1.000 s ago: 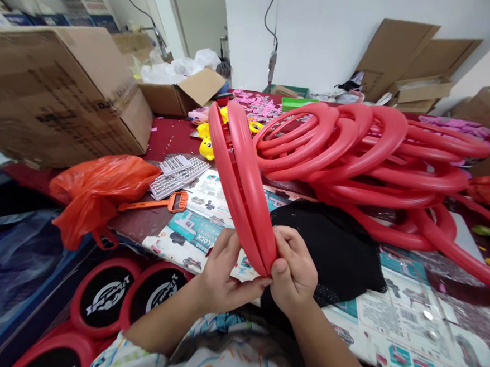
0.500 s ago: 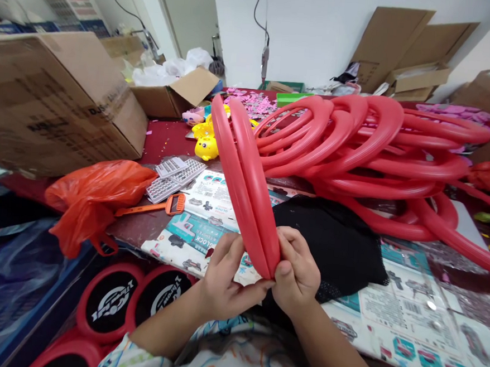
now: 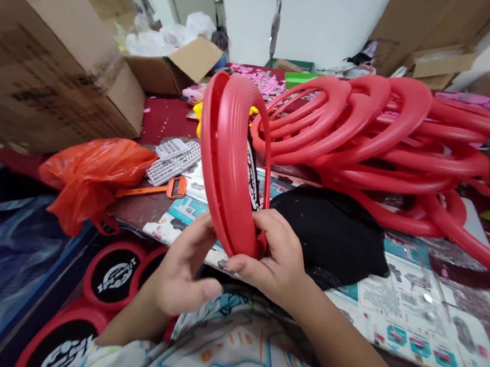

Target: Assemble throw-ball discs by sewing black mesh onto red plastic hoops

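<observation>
A red plastic disc (image 3: 233,166) with a ridged rim stands nearly on edge in front of me. Its rim is in two halves with a gap along the edge, and black fabric with a white print shows inside. My right hand (image 3: 275,258) grips its lower end, thumb on the near side and fingers around the right. My left hand (image 3: 186,271) has its fingertips against the lower left of the rim, partly hidden behind it, with the thumb stretched away. Black mesh fabric (image 3: 329,234) lies just right of my right hand.
Red plastic rings (image 3: 358,124) are heaped on the right. Finished-looking red discs with black centres (image 3: 115,278) lie low at left beside a blue crate (image 3: 3,278). An orange bag (image 3: 97,167), an orange strap-like tool (image 3: 175,188) and a large carton (image 3: 60,64) occupy the left.
The disc has turned, so its ridged side and printed black fabric now show. My left thumb has moved off the rim. My right hand keeps hold, its thumb now across the near side.
</observation>
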`<state>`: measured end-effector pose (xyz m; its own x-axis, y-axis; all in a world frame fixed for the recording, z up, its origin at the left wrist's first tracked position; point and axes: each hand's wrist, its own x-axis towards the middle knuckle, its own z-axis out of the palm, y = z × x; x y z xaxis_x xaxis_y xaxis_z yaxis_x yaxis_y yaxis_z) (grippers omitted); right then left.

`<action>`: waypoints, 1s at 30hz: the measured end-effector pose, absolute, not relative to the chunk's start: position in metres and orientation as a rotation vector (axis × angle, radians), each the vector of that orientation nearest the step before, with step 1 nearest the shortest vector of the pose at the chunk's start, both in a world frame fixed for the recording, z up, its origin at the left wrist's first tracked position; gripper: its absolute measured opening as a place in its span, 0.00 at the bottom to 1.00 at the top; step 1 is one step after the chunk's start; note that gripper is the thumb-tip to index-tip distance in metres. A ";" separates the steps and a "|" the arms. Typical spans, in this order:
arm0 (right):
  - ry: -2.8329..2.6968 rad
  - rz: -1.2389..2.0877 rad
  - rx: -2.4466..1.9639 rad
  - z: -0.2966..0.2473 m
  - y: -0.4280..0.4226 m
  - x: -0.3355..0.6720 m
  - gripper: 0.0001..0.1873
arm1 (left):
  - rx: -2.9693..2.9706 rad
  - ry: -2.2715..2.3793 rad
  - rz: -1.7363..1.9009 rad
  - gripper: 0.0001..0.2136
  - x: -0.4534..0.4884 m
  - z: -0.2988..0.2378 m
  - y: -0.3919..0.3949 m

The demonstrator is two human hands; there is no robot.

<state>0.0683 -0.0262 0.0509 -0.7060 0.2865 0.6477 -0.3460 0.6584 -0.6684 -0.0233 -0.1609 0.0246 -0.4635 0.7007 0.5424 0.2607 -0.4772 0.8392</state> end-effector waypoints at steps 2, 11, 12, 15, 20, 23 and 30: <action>-2.152 0.990 0.044 0.050 -0.031 0.064 0.28 | 1.187 1.300 2.145 0.22 -0.029 0.040 -0.162; -2.188 0.884 -0.002 0.049 -0.034 0.061 0.23 | 0.919 1.211 2.150 0.15 -0.043 0.072 -0.154; -2.187 0.878 -0.002 0.049 -0.033 0.061 0.22 | 0.902 1.202 2.155 0.15 -0.043 0.071 -0.152; -2.200 0.870 -0.003 0.050 -0.030 0.062 0.23 | 0.889 1.178 2.182 0.15 -0.043 0.069 -0.146; -2.258 0.887 -0.013 0.052 -0.022 0.065 0.23 | 0.907 1.121 2.178 0.15 -0.046 0.070 -0.143; -2.286 0.892 -0.012 0.055 -0.018 0.069 0.24 | 0.895 1.094 2.155 0.16 -0.046 0.072 -0.142; -2.315 0.883 0.012 0.060 -0.012 0.070 0.23 | 0.918 1.098 2.162 0.19 -0.043 0.075 -0.135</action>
<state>0.0704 -0.0119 0.0601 -0.7873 0.2118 0.5790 -0.2276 0.7729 -0.5923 -0.0430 -0.1348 0.0748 -0.6207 0.7131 0.3259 -0.1572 -0.5204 0.8393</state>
